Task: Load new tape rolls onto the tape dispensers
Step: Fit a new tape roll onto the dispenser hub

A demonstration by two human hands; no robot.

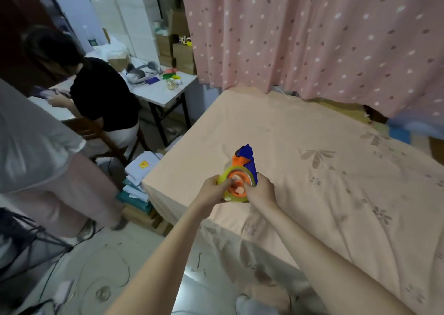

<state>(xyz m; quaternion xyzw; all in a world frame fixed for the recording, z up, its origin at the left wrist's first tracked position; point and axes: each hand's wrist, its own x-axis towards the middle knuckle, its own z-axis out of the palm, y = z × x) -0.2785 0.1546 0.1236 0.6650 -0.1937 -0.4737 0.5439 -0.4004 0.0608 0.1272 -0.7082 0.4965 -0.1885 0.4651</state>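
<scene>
A blue and orange tape dispenser (247,157) is held above the near left corner of a bed. A yellowish tape roll (236,197) sits around its orange hub. My left hand (212,188) grips the roll from the left, thumb pressing on the hub. My right hand (260,189) holds the dispenser's blue body and the roll's right edge. The dispenser's nose points away from me, up toward the curtain.
The bed (324,182) has a peach floral sheet, and a pink dotted curtain (312,38) hangs behind it. A person in grey stands at the left (36,146). Another sits at a white desk (163,93). Stacked packages (141,185) and cables (48,242) lie on the floor.
</scene>
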